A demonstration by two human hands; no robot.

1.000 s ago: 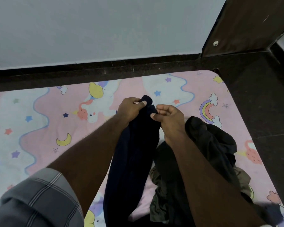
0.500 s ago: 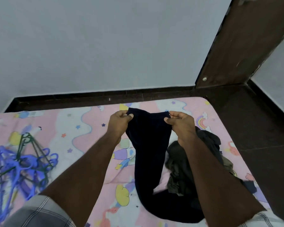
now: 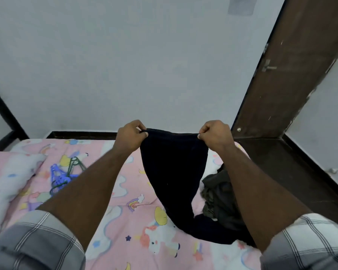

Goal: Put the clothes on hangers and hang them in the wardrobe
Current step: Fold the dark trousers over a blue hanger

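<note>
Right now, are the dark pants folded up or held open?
Held open: the left hand and right hand stretch the dark pants by the top edge.

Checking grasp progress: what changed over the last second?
Both hands, left hand and right hand, moved apart and up, spreading the dark garment by its top edge; its lower end still trails on the bed. Both grips unchanged. The clothes pile and hangers stayed put.
</note>
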